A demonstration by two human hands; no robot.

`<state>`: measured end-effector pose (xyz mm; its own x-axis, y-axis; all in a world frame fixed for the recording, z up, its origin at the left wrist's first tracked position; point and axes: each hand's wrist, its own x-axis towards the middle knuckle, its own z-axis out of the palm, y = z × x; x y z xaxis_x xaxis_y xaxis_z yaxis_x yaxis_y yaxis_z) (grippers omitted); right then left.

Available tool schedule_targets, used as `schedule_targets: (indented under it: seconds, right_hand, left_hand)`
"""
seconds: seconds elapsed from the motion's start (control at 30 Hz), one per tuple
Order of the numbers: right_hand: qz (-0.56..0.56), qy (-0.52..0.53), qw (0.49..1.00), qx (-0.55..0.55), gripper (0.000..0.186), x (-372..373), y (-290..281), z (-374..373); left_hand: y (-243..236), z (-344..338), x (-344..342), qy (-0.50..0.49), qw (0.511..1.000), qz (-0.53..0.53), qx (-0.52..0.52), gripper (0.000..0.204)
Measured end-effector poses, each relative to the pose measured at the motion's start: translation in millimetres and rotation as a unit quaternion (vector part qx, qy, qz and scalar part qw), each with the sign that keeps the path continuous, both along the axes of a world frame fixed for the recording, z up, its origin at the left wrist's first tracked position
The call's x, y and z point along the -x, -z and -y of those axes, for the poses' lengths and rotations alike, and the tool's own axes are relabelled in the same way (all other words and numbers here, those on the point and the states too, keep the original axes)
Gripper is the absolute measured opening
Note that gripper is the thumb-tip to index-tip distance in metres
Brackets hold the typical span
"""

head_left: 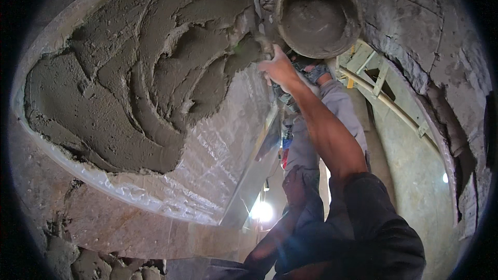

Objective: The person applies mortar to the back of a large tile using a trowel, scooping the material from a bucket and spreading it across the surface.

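My right hand [280, 68] is closed on a mortar-crusted tool handle [267, 46], probably a trowel, at the upper right edge of a thick bed of wet grey mortar [140, 72]. The mortar is ridged in curved strokes on a curved, pale, smeared board [212, 161], whose lower right part shows bare. My left hand [295, 186] is low in the middle, dim against grey trousers; its fingers are not clear. A large round bucket [316, 18] with grey mortar inside stands just above my right hand.
A curved wall of rough mortar [436, 46] runs along the right. Beside it are a pale timber frame [384, 88] and a concrete surface [420, 171]. A bright lamp [262, 210] shines below the board. My legs and feet show beneath my arms. Crumbled mortar [93, 264] lies at lower left.
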<state>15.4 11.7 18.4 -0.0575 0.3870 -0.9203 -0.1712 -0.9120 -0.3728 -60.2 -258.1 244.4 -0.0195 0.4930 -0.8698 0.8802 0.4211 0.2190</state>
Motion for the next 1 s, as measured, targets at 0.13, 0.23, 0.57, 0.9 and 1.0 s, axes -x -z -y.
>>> schedule_targets:
  seconds: [0.13, 0.23, 0.57, 0.9, 1.0]
  right_hand:
    - [0.118, -0.109, 0.977, -0.142, 0.056, 16.5, -26.7, 17.8]
    - [0.068, -0.153, 0.968, -0.184, 0.056, 21.6, -59.1, 70.2]
    - [0.227, -0.196, 0.948, -0.111, 0.052, -18.2, 8.8, -7.9]
    - [0.09, -0.229, 0.968, 0.053, 0.074, 35.4, -40.2, 133.7]
    - [0.017, -0.114, 0.993, 0.015, 0.071, 39.5, -61.1, 167.4]
  left_hand:
    - [1.6, 2.8, -0.5, 0.004, 1.0, -0.004, 0.005, 0.035]
    - [6.3, 7.1, 1.1, 0.015, 1.0, -0.022, 0.016, 0.035]
    - [1.9, 8.7, 0.1, -0.01, 0.998, 0.003, -0.056, 0.033]
    - [0.6, -6.8, -0.2, -0.007, 1.0, -0.019, 0.014, 0.034]
    - [1.8, -5.6, 4.6, -0.011, 0.999, -0.015, 0.026, 0.033]
